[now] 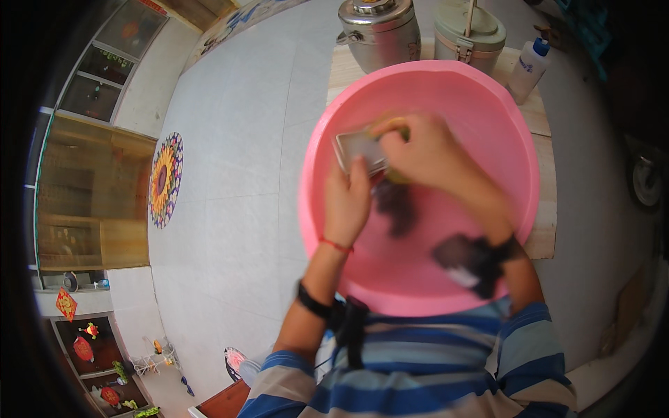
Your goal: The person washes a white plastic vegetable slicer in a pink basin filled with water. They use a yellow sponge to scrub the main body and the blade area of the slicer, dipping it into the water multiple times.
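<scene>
My left hand (347, 201) grips a small rectangular grey object with raised pale edges (360, 146), perhaps a shallow container, tilted over a large pink plastic basin (418, 285). Against its far right corner is my right hand (420, 149), fingers curled around something yellow-green (400, 176) that is mostly hidden and blurred, possibly a sponge or cloth. Just below the hands a dark blurred shape (397, 209) shows over the basin; I cannot tell what it is. Each forearm wears a black strap with a dark device on it.
The basin rests on a light wooden board (541, 209). Behind it stand a stainless steel lidded pot (381, 39), a pale green lidded pail (468, 39) with a handle, and a blue-capped plastic bottle (528, 73). A sunflower mat (166, 180) lies on the tiled floor.
</scene>
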{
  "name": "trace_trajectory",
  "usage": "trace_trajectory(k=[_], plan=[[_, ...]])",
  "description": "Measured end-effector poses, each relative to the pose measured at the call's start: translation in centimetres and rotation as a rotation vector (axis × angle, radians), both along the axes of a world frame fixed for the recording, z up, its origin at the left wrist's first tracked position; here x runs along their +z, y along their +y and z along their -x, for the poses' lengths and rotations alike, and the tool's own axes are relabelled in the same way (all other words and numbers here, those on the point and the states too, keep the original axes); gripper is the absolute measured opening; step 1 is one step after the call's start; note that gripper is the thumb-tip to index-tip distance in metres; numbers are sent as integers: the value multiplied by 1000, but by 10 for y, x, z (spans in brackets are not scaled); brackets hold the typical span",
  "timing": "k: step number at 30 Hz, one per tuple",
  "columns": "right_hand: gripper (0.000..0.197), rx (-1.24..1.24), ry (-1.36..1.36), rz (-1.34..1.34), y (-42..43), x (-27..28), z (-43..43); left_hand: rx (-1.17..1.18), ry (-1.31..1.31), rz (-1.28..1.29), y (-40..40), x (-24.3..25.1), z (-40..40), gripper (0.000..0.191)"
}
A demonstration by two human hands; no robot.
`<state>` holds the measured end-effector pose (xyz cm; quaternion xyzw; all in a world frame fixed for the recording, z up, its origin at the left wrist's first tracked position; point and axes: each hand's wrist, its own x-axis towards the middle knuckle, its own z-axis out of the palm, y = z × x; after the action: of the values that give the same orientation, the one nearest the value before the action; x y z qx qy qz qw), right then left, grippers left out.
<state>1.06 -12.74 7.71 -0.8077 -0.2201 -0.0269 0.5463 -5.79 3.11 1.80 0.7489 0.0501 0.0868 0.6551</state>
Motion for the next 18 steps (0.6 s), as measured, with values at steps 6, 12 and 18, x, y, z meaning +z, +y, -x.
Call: trace_trajectory(k=[6, 12, 18], plan=[[22, 83, 169, -26, 3, 2, -8, -28, 32, -55, -6, 7, 0, 30], [22, 84, 42, 83, 10, 8, 3, -41, 5, -111, -1, 1, 4, 30], [21, 4, -155, 109, 19, 6, 16, 5, 2, -175, -7, 15, 6, 28]])
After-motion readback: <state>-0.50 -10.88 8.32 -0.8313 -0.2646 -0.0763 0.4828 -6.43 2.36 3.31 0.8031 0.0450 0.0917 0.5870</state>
